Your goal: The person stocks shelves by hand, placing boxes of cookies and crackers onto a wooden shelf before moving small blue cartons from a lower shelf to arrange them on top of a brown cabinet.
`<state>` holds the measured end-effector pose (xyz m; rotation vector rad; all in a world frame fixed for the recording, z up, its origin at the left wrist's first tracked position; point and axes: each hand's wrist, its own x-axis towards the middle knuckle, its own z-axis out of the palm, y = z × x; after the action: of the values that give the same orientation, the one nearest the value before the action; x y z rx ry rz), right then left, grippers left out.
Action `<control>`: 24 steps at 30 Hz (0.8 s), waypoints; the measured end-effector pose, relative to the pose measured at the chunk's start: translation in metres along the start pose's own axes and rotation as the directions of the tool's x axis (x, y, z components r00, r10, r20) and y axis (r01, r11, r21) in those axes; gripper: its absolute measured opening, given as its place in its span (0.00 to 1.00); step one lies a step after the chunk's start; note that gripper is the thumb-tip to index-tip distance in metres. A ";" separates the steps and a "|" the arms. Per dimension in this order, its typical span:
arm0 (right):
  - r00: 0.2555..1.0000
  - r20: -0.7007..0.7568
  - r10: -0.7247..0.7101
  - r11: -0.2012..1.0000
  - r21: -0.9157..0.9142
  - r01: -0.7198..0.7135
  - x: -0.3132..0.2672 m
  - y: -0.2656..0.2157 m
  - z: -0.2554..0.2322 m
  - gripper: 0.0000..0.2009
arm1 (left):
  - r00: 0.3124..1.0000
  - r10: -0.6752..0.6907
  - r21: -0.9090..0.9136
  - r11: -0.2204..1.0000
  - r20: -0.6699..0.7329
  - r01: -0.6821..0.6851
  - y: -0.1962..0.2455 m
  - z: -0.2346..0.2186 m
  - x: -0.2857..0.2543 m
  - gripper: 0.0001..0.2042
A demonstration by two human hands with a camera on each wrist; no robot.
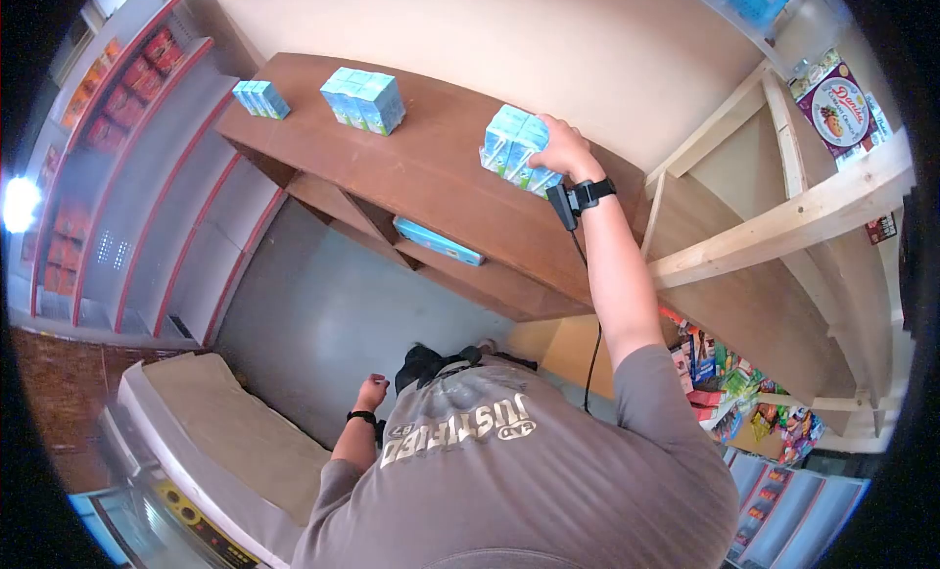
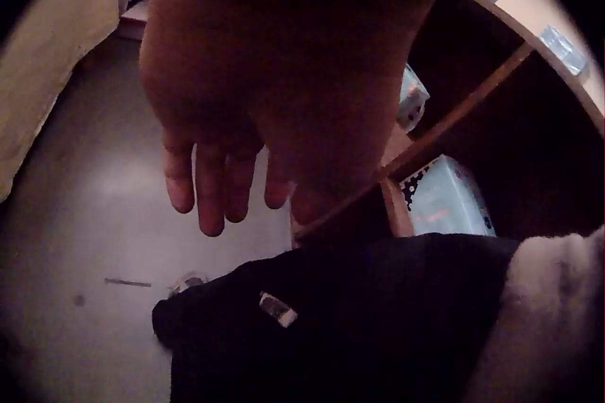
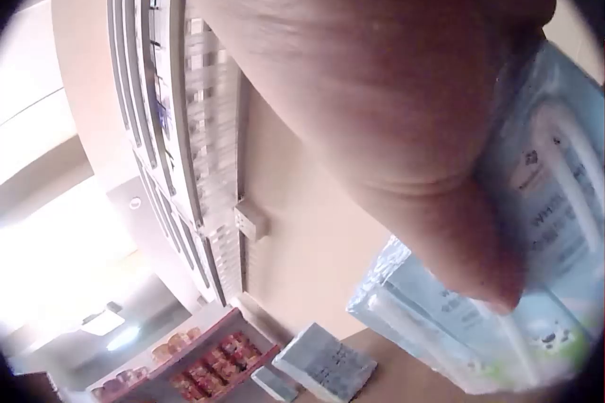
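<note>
My right hand (image 1: 570, 150) grips a shrink-wrapped pack of light-blue milk cartons (image 1: 511, 143) at the right part of the brown shelf unit's top (image 1: 431, 128). In the right wrist view the thumb presses on the pack's face (image 3: 558, 205), across white straws under the film; the other fingers are mostly hidden. Farther left on the same top stand a second blue carton pack (image 1: 362, 101) and a smaller row of blue cartons (image 1: 261, 99). Low beside my body hangs my left hand (image 1: 372, 391); its fingers dangle loosely with nothing in them, as the left wrist view shows.
A long blue box (image 1: 438, 241) lies in a lower compartment of the brown unit. White shelves with red edges (image 1: 147, 177) hold red packets at left. Wooden beams (image 1: 783, 226) frame the right side, above colourful snack packets (image 1: 744, 393). A cloth-covered surface (image 1: 225, 432) stands lower left.
</note>
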<state>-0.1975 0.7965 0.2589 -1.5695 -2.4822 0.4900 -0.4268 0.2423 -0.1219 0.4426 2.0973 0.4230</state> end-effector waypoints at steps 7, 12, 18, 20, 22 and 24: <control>0.993 -0.081 -0.080 0.997 -0.019 0.079 -0.017 -0.003 0.003 0.42 | 0.995 0.020 0.039 0.999 0.100 -0.024 0.003 -0.032 0.051 0.19; 0.997 0.010 -0.082 0.997 0.014 0.082 -0.019 -0.013 -0.003 0.40 | 0.983 0.060 0.210 0.973 0.171 -0.096 0.041 -0.077 0.096 0.18; 0.989 -0.116 -0.096 0.994 -0.062 0.089 -0.025 -0.018 0.004 0.40 | 0.962 0.113 0.171 0.973 0.248 -0.158 0.083 -0.126 0.191 0.19; 0.971 -0.194 -0.140 0.979 -0.177 0.106 -0.036 -0.023 0.005 0.40 | 0.945 0.189 0.190 0.951 0.266 -0.244 0.075 -0.132 0.231 0.19; 0.957 -0.274 -0.099 0.972 -0.233 0.034 -0.051 -0.029 0.005 0.36 | 0.861 0.371 0.360 0.795 0.347 -0.488 0.069 -0.139 0.272 0.19; 0.941 -0.337 -0.026 0.998 -0.055 0.008 -0.075 -0.038 0.004 0.32 | 0.873 0.314 0.376 0.809 0.374 -0.452 0.071 -0.144 0.294 0.20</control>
<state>-0.1980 0.7137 0.2716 -1.5025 -2.2596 0.1361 -0.6886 0.4228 -0.2270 1.1581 1.7925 0.0741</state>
